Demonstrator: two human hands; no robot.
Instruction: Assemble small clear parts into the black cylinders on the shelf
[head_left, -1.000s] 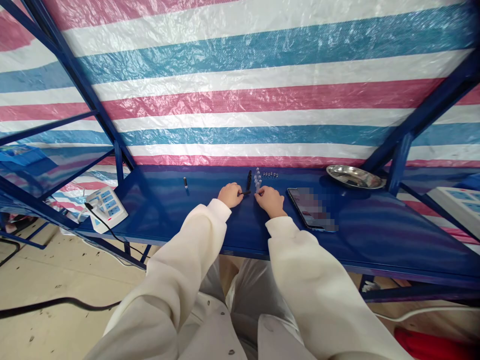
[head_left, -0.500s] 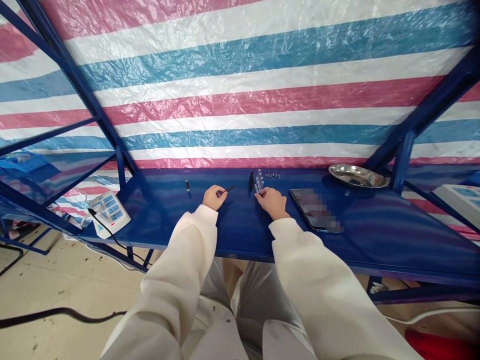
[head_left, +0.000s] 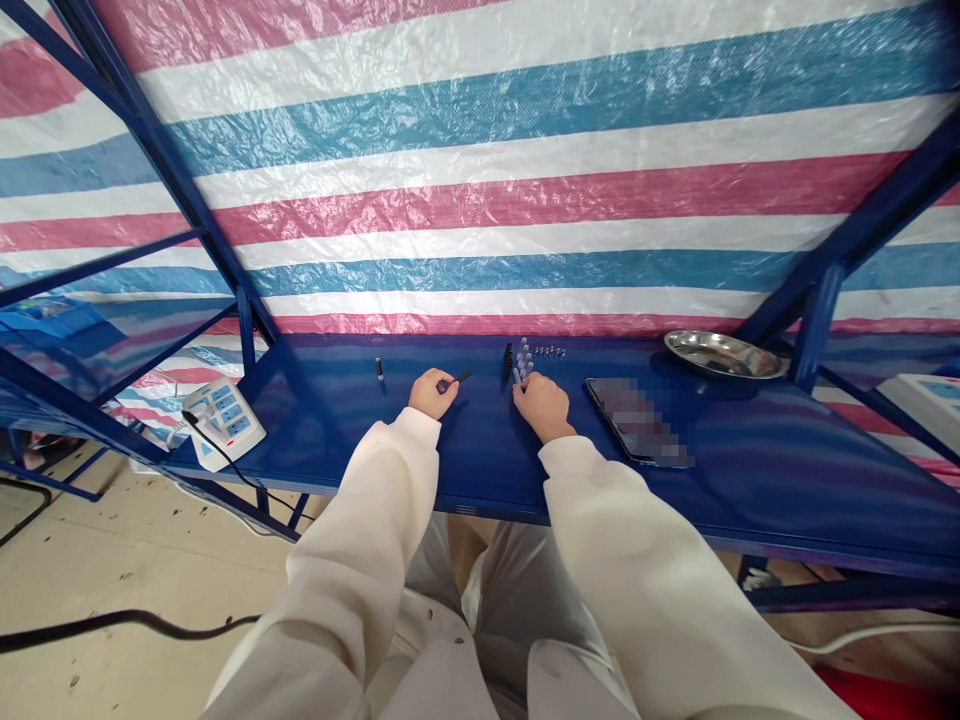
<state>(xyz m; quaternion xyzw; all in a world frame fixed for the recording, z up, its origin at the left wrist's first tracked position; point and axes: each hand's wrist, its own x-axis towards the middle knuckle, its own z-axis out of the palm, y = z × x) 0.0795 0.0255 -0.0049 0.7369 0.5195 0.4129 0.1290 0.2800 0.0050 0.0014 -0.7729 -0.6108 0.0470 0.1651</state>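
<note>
You can read no text, brand, number or sign here: the screen of the phone is blurred into blocks, and any print on the white power strip is too small.

Cluster of parts on table; phone right; dish behind phone, farther right; power strip left.

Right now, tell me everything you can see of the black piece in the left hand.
The black piece is slim and straight, plain dark, possibly plastic. The left hand pinches it near one end; the free end sticks out to the right, angled slightly away from the person, over the blue tabletop. Finer details are too small to tell.
</note>
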